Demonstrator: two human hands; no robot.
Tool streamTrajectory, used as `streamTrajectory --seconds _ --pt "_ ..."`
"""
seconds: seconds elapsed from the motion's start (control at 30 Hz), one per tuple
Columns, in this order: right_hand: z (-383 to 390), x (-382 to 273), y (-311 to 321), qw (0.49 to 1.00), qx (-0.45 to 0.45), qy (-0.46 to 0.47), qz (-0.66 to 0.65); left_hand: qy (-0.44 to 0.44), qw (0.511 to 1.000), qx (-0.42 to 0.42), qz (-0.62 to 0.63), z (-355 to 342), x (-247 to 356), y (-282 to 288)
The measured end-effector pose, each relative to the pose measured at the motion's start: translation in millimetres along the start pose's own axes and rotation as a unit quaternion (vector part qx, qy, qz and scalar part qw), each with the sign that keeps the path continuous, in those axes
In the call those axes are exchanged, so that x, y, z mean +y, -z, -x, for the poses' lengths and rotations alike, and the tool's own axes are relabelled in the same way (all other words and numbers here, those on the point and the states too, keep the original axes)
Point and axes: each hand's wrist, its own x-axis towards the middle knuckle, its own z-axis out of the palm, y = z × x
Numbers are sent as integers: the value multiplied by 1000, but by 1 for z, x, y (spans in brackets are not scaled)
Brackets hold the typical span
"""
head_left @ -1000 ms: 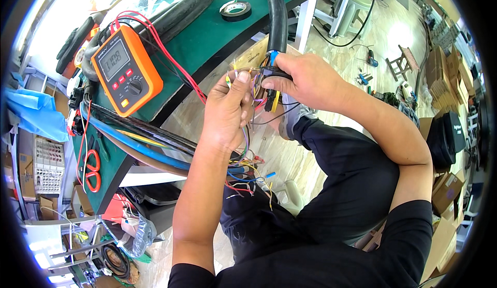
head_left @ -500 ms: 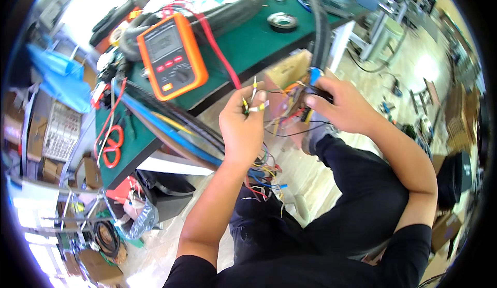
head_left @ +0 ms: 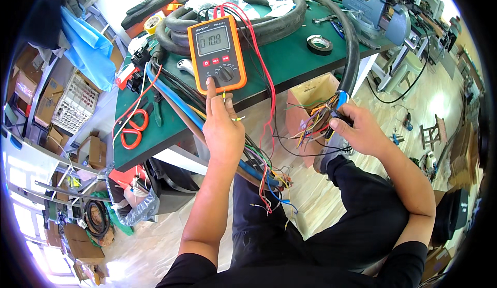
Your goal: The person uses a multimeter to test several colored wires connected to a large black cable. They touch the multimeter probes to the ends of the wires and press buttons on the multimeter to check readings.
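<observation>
My left hand (head_left: 223,133) points its index finger at the lower left edge of an orange and grey handheld multimeter (head_left: 214,50), lit and lying on the green bench. Thin wire ends with yellow sleeves (head_left: 238,119) stick out between the other fingers, which are closed on them. A thick black cable (head_left: 350,63) bends down over the bench edge to my right hand (head_left: 359,130). That hand is closed around its stripped end, where a fan of multicoloured wires (head_left: 317,118) spreads out. The red test lead (head_left: 270,89) hangs from the meter; its lower end is hard to follow.
A second bundle of stripped wires (head_left: 272,182) hangs over my knee. Red-handled scissors (head_left: 135,127), a roll of black tape (head_left: 319,45) and a blue vise (head_left: 375,16) are on the bench. Under its edge stands an open cardboard box (head_left: 305,94).
My left hand has moved left and its index finger now reaches the meter. The red lead, gathered at that hand before, now hangs down. The right hand still grips the cable end.
</observation>
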Motion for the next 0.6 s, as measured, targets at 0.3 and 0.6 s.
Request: streamTrajectory --seconds 0.3,0.6 --pt "-3 2 -7 999 -15 21 -34 22 999 -26 12 -2 -4 5" --pt "-3 -9 -7 996 -53 -22 -62 11 999 -28 21 -2 -7 10"
